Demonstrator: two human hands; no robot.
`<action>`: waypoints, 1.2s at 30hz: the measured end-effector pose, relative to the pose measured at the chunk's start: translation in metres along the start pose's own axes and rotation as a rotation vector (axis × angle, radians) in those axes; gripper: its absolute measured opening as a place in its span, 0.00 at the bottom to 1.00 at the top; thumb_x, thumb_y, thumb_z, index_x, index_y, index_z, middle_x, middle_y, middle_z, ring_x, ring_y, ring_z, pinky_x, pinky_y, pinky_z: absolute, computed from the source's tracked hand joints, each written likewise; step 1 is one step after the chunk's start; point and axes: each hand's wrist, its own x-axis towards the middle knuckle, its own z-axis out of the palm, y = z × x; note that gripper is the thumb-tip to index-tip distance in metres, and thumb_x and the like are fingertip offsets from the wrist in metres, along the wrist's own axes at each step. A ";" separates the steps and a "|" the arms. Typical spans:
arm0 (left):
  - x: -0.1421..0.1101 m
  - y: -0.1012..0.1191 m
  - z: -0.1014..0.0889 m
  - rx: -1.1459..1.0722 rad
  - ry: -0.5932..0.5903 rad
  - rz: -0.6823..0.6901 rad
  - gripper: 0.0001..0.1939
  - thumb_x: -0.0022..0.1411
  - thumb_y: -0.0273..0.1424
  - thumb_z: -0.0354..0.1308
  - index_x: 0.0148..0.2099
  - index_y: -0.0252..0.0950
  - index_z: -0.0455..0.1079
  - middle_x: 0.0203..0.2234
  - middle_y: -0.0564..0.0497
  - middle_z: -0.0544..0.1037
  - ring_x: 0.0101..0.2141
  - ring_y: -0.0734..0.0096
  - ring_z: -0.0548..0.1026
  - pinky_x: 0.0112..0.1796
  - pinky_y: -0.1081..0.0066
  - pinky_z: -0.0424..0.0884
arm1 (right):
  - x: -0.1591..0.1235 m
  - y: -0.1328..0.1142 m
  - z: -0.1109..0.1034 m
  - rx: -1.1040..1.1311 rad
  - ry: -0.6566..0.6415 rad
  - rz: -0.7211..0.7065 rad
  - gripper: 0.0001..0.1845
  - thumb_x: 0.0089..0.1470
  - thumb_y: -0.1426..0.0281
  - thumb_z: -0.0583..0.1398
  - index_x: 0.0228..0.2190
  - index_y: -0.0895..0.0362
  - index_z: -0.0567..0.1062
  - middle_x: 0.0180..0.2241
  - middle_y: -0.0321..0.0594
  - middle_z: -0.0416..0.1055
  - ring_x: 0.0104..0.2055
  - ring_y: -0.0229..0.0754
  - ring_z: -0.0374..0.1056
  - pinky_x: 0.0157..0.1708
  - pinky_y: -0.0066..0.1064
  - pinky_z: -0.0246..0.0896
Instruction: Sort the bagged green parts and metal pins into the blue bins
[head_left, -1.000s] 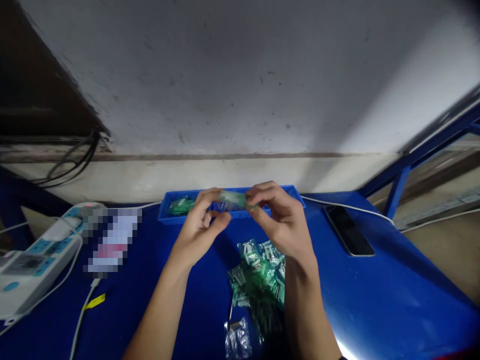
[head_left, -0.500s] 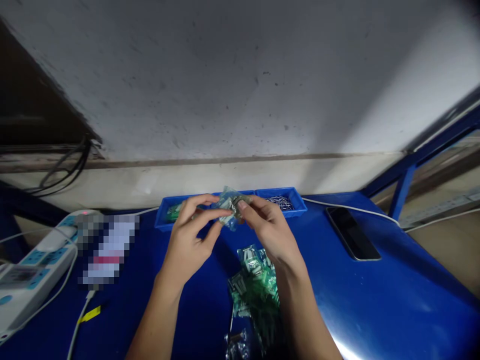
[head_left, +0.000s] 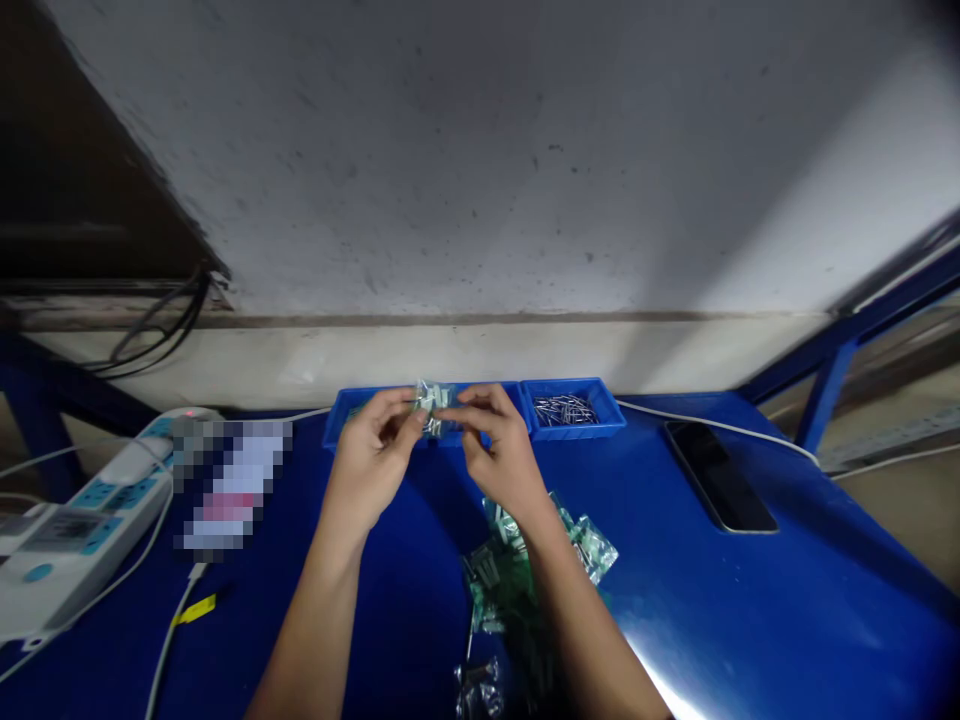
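A small clear plastic bag with pale plugs and metal pieces in it is held up above the blue trays. My left hand pinches its left side between thumb and fingers. On the right side, the fingers of my right hand grip the bag, index finger in front and other fingers behind; the thumb sits lower, apart from it. Below my right wrist lies a pile of filled bags with pale and green contents, partly hidden by my forearm. The right tray holds loose metal screws.
Blue trays line the wall. A dark phone lies right. At left are a power strip, a blurred-out phone and its white cable. Another cable crosses the table's back right.
Both hands and the bag have shifted left, and the bag is now turned with its plugs showing. My right thumb has come off it. The view has moved slightly, uncovering more of the pile.
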 end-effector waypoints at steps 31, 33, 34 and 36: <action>-0.001 0.004 -0.017 0.219 0.814 0.419 0.10 0.58 0.35 0.58 0.42 0.39 0.72 0.34 0.51 0.76 0.32 0.70 0.74 0.34 0.67 0.72 | -0.002 -0.027 -0.038 -0.179 0.163 0.015 0.11 0.54 0.74 0.56 0.37 0.51 0.76 0.48 0.42 0.62 0.54 0.45 0.60 0.49 0.42 0.62; 0.004 0.002 -0.036 0.378 0.800 0.405 0.12 0.59 0.35 0.57 0.44 0.38 0.72 0.35 0.50 0.76 0.32 0.68 0.75 0.34 0.66 0.72 | -0.002 -0.028 -0.049 -0.158 0.247 0.034 0.10 0.55 0.73 0.56 0.37 0.51 0.76 0.45 0.41 0.65 0.50 0.43 0.63 0.46 0.40 0.63; 0.005 0.002 -0.045 0.495 0.713 0.359 0.13 0.59 0.36 0.56 0.45 0.37 0.73 0.36 0.49 0.77 0.33 0.67 0.75 0.35 0.65 0.72 | -0.002 -0.029 -0.054 -0.143 0.280 0.040 0.10 0.56 0.73 0.56 0.37 0.52 0.75 0.44 0.40 0.66 0.49 0.43 0.64 0.44 0.38 0.64; 0.005 0.000 -0.062 0.751 0.387 0.229 0.15 0.58 0.38 0.57 0.45 0.37 0.74 0.37 0.47 0.78 0.37 0.61 0.76 0.38 0.62 0.72 | -0.002 -0.030 -0.064 -0.115 0.346 0.040 0.10 0.55 0.74 0.55 0.37 0.53 0.75 0.41 0.39 0.68 0.47 0.41 0.66 0.42 0.35 0.65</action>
